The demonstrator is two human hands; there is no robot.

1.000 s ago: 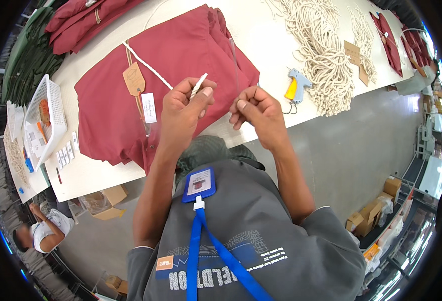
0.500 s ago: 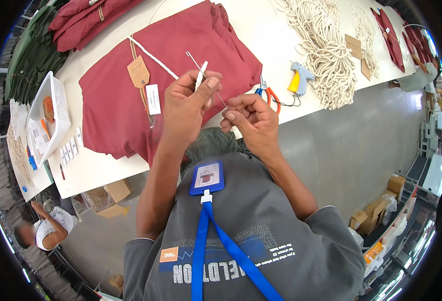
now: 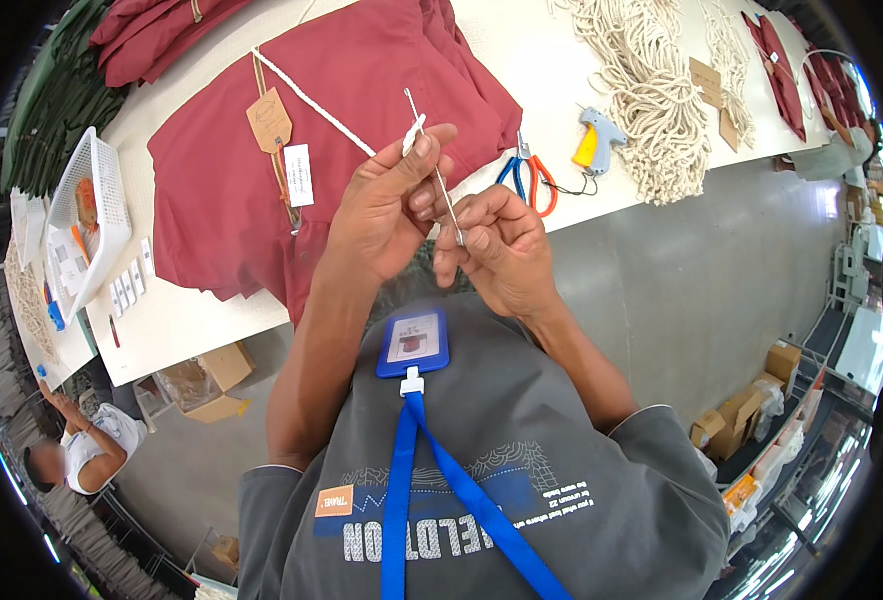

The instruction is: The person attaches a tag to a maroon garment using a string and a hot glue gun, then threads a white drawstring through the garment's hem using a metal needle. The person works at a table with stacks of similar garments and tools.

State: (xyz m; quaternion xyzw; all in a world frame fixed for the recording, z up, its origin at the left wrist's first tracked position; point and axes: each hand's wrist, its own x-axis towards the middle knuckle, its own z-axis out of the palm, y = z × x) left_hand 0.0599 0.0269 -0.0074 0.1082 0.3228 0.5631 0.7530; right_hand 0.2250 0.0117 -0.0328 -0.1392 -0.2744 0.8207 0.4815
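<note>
My left hand (image 3: pixel 376 210) pinches the end of a white cord (image 3: pixel 313 103) between thumb and fingers. The cord runs back over a folded dark-red garment (image 3: pixel 221 180) on the table. A thin metal needle (image 3: pixel 444 190) with a small looped tip slants past the left fingertips, its tip beside the cord end. Its lower end is pinched by my right hand (image 3: pixel 506 250); whether the needle passes through the cord, I cannot tell. A brown tag (image 3: pixel 269 121) and a white label (image 3: pixel 298 175) lie on the garment.
Right of the garment lie scissors (image 3: pixel 535 186), a grey-yellow tagging gun (image 3: pixel 599 140) and bundled cream cords (image 3: pixel 651 100). A white basket (image 3: pixel 113 220) stands left, near dark-green garments (image 3: pixel 66 130). Another person (image 3: pixel 101 450) is at lower left. Cardboard boxes (image 3: pixel 736 425) stand right.
The needle's looped tip has shifted right and up, and now sits beside the cord end in my left fingers. My right hand has come slightly lower, closer under the left.
</note>
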